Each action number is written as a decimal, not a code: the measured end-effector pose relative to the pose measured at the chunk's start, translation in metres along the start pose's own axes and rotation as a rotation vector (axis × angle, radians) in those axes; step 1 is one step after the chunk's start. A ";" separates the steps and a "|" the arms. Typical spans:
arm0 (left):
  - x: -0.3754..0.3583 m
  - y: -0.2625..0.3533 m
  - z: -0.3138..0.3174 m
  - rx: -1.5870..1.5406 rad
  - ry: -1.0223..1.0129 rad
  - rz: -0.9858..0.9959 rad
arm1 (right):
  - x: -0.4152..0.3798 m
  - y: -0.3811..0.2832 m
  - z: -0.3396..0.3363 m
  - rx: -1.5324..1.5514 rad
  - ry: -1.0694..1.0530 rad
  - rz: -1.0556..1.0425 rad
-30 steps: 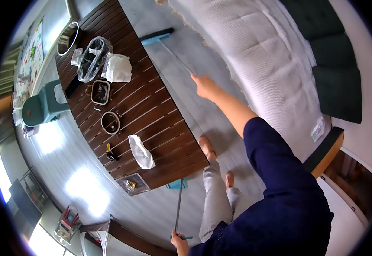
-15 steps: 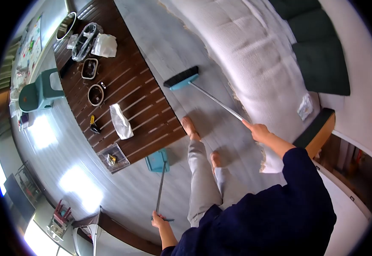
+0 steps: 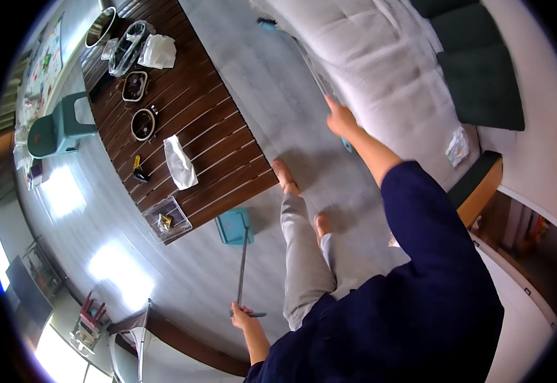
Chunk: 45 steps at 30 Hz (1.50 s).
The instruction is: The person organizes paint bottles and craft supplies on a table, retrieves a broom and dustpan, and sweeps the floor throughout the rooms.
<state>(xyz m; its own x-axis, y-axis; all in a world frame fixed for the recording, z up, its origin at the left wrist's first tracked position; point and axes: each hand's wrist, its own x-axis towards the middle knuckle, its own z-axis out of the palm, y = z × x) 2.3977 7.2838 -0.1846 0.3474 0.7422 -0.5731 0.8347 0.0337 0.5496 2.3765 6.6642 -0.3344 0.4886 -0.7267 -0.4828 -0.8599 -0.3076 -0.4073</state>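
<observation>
My right hand (image 3: 341,120) is closed around the handle of a broom (image 3: 309,62), whose end shows below the wrist. The broom's blue head reaches the edge of the pale sofa cover (image 3: 355,70), which hides part of it. Down at the left, my left hand (image 3: 243,316) grips the top of a long-handled dustpan (image 3: 232,223). Its teal pan rests on the grey floor near the corner of the dark slatted table (image 3: 227,159).
On the table lie a white cloth (image 3: 179,163), a round pot (image 3: 143,124), a squarish pot (image 3: 135,86) and a clear tray (image 3: 168,219) at its edge. A green stool (image 3: 67,127) stands beyond. Dark green cushions (image 3: 479,67) line the sofa.
My right hand has moved up and left, pushing the broom head farther away to the sofa's edge. The dustpan and my left hand have shifted only slightly.
</observation>
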 end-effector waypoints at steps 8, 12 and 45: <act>0.004 -0.002 -0.009 -0.033 -0.045 0.042 | -0.078 0.054 0.039 -0.121 0.032 -0.143; 0.012 -0.015 -0.021 -0.012 -0.066 0.099 | -0.240 0.140 0.040 -0.179 -0.279 -0.113; -0.007 0.020 -0.003 0.060 -0.100 0.058 | -0.079 -0.050 0.050 -0.445 -0.265 -0.291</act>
<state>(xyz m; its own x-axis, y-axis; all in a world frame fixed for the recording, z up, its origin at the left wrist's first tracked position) 2.4109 7.2816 -0.1679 0.4339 0.6712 -0.6010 0.8351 -0.0493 0.5479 2.3885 6.7678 -0.3144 0.6847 -0.4130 -0.6005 -0.6361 -0.7409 -0.2157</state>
